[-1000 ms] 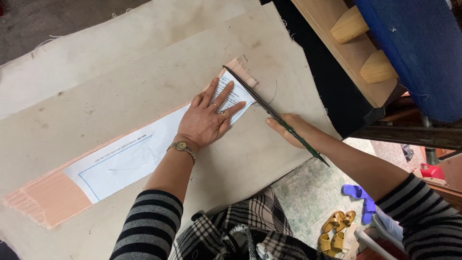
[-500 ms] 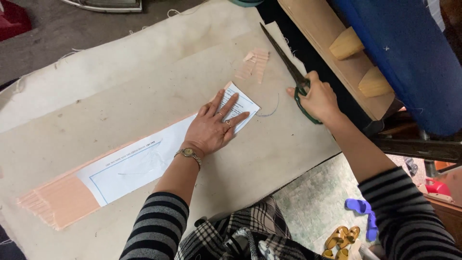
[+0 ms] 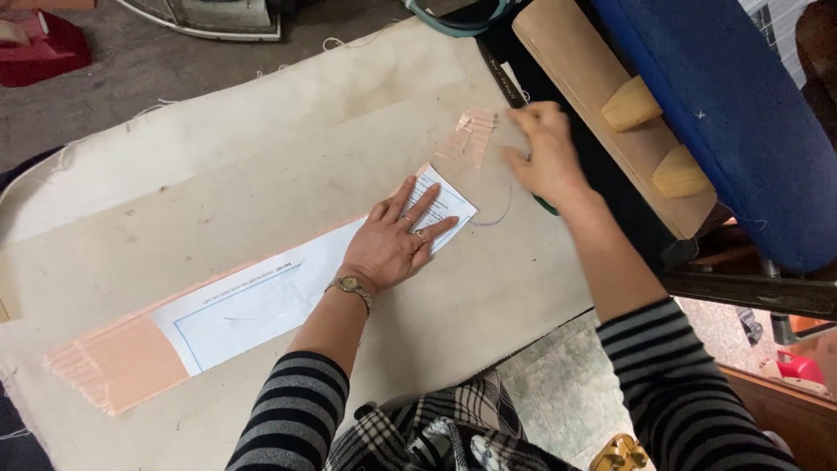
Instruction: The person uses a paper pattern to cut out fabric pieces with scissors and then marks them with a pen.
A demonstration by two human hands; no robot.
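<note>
Both of our hands are out over the pale cloth (image 3: pixel 218 166), and they are well apart from each other. Our left hand (image 3: pixel 397 240) lies flat with its fingers spread, palm down on the far end of the long paper pattern (image 3: pixel 261 301), pinning it to the cloth rather than gripping anything. Our right hand (image 3: pixel 549 157) is farther out and to the right, blurred; its fingers look loosely curled, and a bit of green (image 3: pixel 547 206) shows under the wrist, which may be a scissor handle, though we cannot tell whether the hand is closed on it. A dark strip (image 3: pixel 504 77), perhaps a blade or a ruler, runs away from that hand towards the far edge.

What matters here is how the pattern lies. Its long axis runs on a slant from under our left palm back and away to the left, down to the peach-coloured end (image 3: pixel 113 366) near our left elbow. So the pattern is wholly on the left hand's side, with only its white corner (image 3: pixel 449 205) poking out past the fingertips towards the right hand. A small peach offcut (image 3: pixel 471 135) lies loose just beside the right hand, between it and the left fingertips, apart from the pattern. A curved pen line (image 3: pixel 497 214) on the cloth sits just beyond that corner.
</note>
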